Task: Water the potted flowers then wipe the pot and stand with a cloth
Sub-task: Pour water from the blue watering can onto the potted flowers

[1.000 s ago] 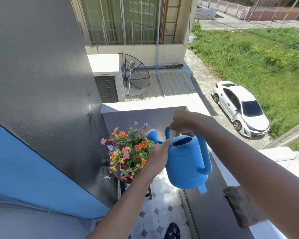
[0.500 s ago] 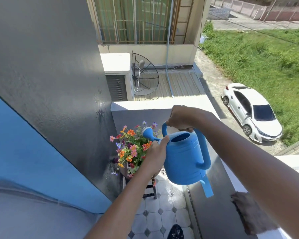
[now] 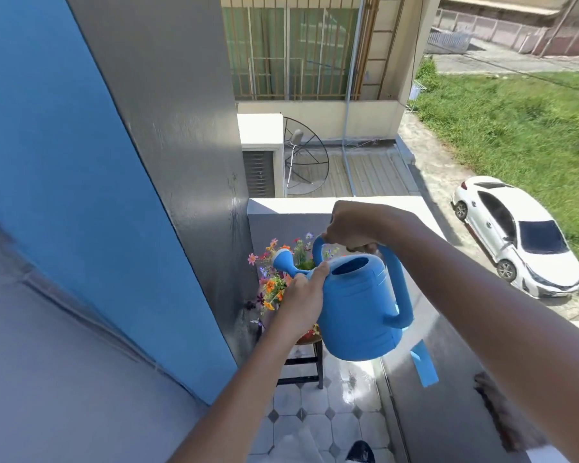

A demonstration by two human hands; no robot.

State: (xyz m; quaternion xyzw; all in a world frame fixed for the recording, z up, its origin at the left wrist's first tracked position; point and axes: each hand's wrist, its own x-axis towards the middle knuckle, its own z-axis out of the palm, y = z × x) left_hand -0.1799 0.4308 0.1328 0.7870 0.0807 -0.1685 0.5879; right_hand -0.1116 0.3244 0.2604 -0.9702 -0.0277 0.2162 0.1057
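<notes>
A blue watering can hangs over the potted flowers, its white-tipped spout pointing left above the blooms. My right hand grips the can's top handle. My left hand presses against the can's left side near the spout base. The pot is mostly hidden behind my left hand; only a reddish rim shows. It sits on a dark wooden stand in the balcony corner. A brown cloth lies on the balcony ledge at lower right, partly under my right forearm.
A grey wall and blue panel close off the left. The balcony parapet runs behind and to the right of the flowers. Tiled floor below looks wet. A white car is parked far below.
The view has swung right and down, so the wall fills more of the left. The can has levelled slightly, with its spout over the flowers. Both hands keep their hold.
</notes>
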